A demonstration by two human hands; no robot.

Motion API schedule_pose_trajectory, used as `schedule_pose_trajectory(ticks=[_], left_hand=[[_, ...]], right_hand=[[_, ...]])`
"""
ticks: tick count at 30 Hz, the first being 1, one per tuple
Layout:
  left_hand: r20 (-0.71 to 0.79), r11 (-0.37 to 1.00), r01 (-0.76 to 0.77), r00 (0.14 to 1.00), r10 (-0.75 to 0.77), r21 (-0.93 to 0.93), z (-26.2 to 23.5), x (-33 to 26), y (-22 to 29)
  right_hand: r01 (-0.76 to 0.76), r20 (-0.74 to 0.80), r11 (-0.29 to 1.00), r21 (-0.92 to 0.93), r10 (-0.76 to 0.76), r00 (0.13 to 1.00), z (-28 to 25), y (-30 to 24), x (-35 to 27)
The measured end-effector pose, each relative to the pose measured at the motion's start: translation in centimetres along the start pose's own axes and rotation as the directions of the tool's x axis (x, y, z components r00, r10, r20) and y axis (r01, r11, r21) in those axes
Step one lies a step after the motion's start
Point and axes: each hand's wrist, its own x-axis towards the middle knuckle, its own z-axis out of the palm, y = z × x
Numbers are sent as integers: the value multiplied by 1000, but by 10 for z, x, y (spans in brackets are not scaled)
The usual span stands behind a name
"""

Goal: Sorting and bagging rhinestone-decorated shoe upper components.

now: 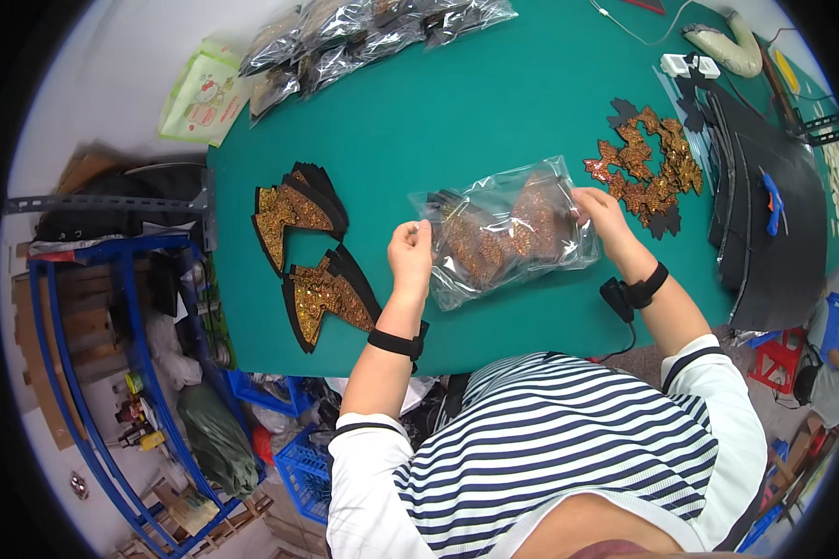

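A clear plastic bag (576,250) with copper-brown glittery pieces inside lies on the green table in front of me. My left hand (410,253) is closed at the bag's left edge, fingers curled in a pinch. At the bag's upper right edge, my right hand (598,214) grips the plastic between thumb and fingers. To the left lie two fanned stacks of black-backed, gold-glitter V-shaped pieces, an upper stack (294,214) and a lower stack (326,296). Beyond my right hand is a heap of glittery leaf-shaped pieces (653,168) in copper and gold.
Several filled clear bags (364,42) are piled at the table's far left, beside a green-and-white printed bag (205,93). Black sheets (764,205) with a blue-handled tool (772,203) on them cover the right side. A blue rack (93,373) stands left of the table.
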Motion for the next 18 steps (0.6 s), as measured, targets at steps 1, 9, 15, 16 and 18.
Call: schedule_pose_trajectory(ticks=[1, 9, 15, 16, 18], left_hand=[[8, 1000, 4, 1000, -4, 4, 1, 2, 1], [-61, 990, -73, 996, 66, -123, 3, 20, -14], [-214, 950, -303, 935, 283, -71, 13, 20, -26], [-197, 955, -267, 951, 239, -132, 11, 20, -27], [-84, 975, -42, 996, 25, -216, 7, 19, -13]], right_hand=[[-41, 27, 999, 18, 40, 999, 1, -6, 3], [142, -128, 986, 88, -130, 983, 1, 16, 24], [169, -223, 974, -151, -200, 954, -2, 55, 26], [166, -215, 978, -129, -191, 958, -1, 50, 21], [123, -172, 990, -73, -134, 976, -3, 37, 14]])
